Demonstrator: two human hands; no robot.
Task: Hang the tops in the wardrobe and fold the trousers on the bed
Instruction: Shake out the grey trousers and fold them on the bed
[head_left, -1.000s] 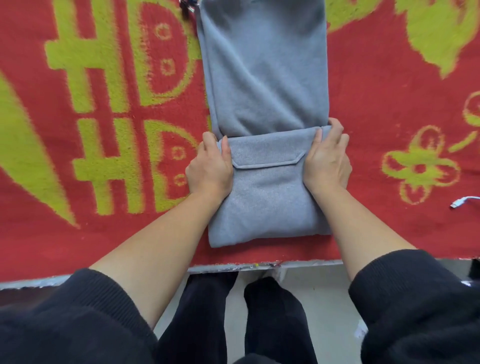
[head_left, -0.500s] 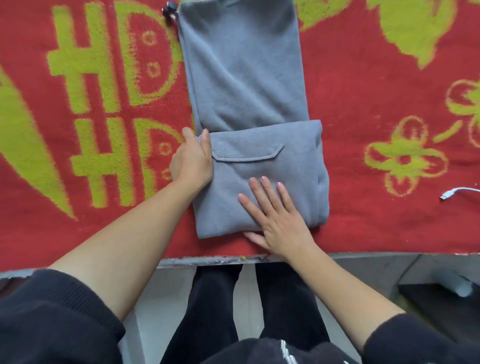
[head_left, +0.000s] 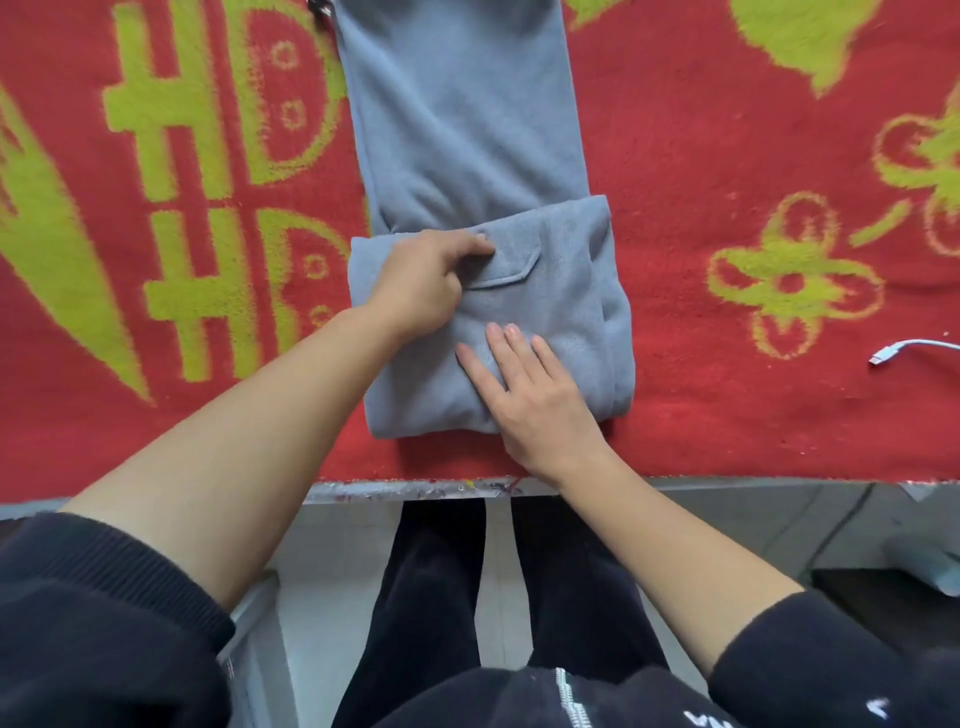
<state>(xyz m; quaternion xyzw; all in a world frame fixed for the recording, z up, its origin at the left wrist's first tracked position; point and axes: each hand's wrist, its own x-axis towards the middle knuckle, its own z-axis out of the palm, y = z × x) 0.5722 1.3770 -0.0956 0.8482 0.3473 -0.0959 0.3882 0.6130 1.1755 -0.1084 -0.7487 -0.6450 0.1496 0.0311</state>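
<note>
Grey trousers (head_left: 467, 130) lie lengthwise on the bed's red and green blanket (head_left: 727, 260). Their near end is folded back into a thick pad with a pocket flap on top. My left hand (head_left: 421, 286) rests on the pad's far left part, index finger stretched toward the pocket flap and the other fingers curled against the cloth. Nearer me, my right hand (head_left: 535, 400) lies flat on the pad, fingers straight and together, pressing it down.
The bed's front edge (head_left: 415, 488) runs just under the fold. A white cable end (head_left: 904, 351) lies on the blanket at the far right. My dark-trousered legs (head_left: 498, 597) stand on a pale floor below the edge.
Both hands left the fold's far edge. My right hand came down flat on the near part of the pad. My left hand slid from the pad's left edge onto its top, toward the pocket flap.
</note>
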